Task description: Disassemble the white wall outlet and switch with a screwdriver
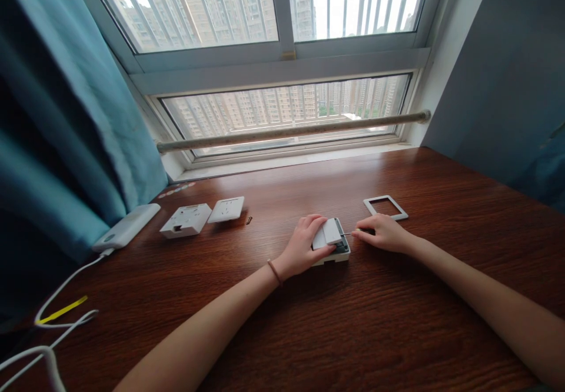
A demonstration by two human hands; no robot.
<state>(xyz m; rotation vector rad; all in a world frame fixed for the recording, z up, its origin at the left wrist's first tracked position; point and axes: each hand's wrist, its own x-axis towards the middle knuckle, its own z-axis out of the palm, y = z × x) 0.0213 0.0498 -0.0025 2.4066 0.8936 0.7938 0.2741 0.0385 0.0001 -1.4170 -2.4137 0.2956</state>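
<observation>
- Brown wood-grain worktop, far edge under a barred window; blue curtain hung over the far-left corner.
- White box, open-topped, sat mid-worktop, well in from the far edge; white panel lay tilted on it.
- Left hand was clamped on box and panel, thumb along the near side.
- Right hand was closed round a thin screwdriver, shaft pointing left at the box. Hands were apart.
- White frame lay just beyond the right hand, toward the far-right corner.
- Toward the far-left corner: second box, socket plate beside it, small screws to its right.
- Risks, judged: the shaft could slip and jab the left fingers if pushed sideways; the panel could pop off if the grip eased; the loose screws could roll if the worktop got knocked.
- Unclear: driver tip contact, box interior mostly covered, handle mostly inside the fist, screw count. Near worktop edge was out of frame; white cable was cut off lower left.
</observation>
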